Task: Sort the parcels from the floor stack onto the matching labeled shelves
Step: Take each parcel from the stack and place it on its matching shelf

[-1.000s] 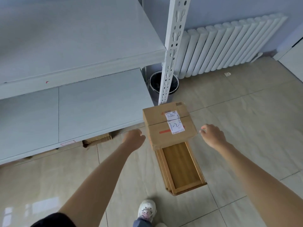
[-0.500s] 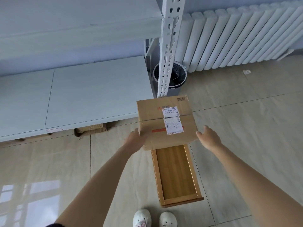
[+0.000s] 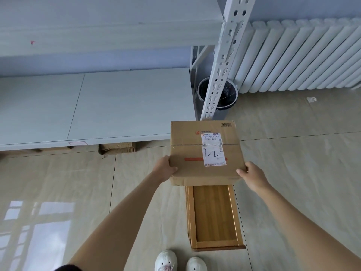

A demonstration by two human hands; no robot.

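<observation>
I have both hands on a cardboard box [image 3: 205, 153] in the middle of the frame. My left hand [image 3: 163, 168] presses against its lower left corner, thumb lying over the top edge and the other fingers tucked out of sight down the side, so I cannot tell how they are spread. My right hand [image 3: 252, 176] clasps the lower right corner the same way, thumb on top and pointing inward, the rest of the fingers hidden behind the box wall. The box carries a white label [image 3: 213, 149] on its top face with "1-2" written by hand, an orange stripe to the left of it, and a taped seam running across the middle.

Directly below the box in the frame lies a shallow wooden tray [image 3: 214, 217], its long side pointing toward my white shoes [image 3: 180, 262] at the bottom edge; the box covers its far end, and I cannot tell whether the two touch.

The lower shelf [image 3: 93, 110] fills the left half of the frame, with a small pale tag on its front edge. Another shelf [image 3: 97, 26] spans the upper left. Under the lower shelf a flattened bit of cardboard [image 3: 117, 148] rests on the tiled floor [image 3: 302, 163]. A perforated white post [image 3: 222, 61] rises above the box, a dark bin [image 3: 224, 96] stands behind it, and a white radiator [image 3: 302, 55] fills the upper right.
</observation>
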